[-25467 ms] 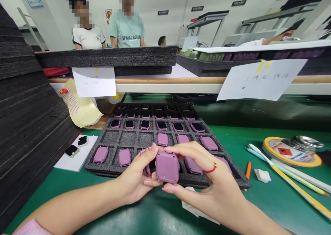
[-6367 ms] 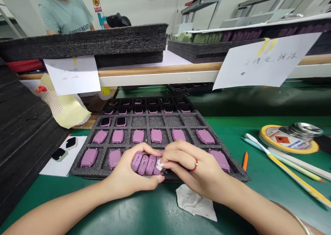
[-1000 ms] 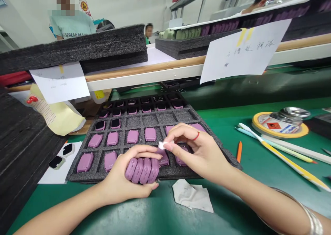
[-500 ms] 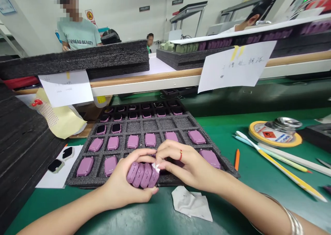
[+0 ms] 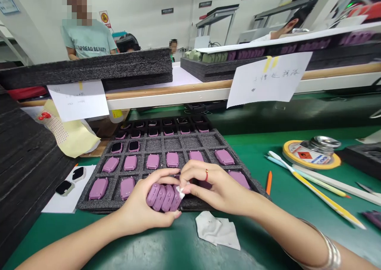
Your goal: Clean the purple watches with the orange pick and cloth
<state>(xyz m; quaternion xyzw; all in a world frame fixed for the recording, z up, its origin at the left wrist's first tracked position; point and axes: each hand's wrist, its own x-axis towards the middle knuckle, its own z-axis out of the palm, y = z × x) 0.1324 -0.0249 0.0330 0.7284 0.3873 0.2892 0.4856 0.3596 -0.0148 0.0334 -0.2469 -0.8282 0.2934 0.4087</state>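
Observation:
Several purple watch cases stand side by side in a row, clasped between the thumb and fingers of my left hand. My right hand pinches a small white wipe and presses it on the rightmost case of that row. Behind both hands lies a black foam tray. Purple watch cases fill many of its front pockets, back side up. Watches with dark screens sit in the farther rows. My right hand covers part of the tray's front right.
A crumpled white cloth lies on the green table before the tray. To the right are a toothbrush, an orange stick, yellow tape and a metal-topped bottle. Two pale watches lie on paper at left. A shelf crosses behind.
Both hands keep their hold on the row of cases and the wipe, with hardly any movement. The view has shifted slightly, so the table items at the right appear further left.

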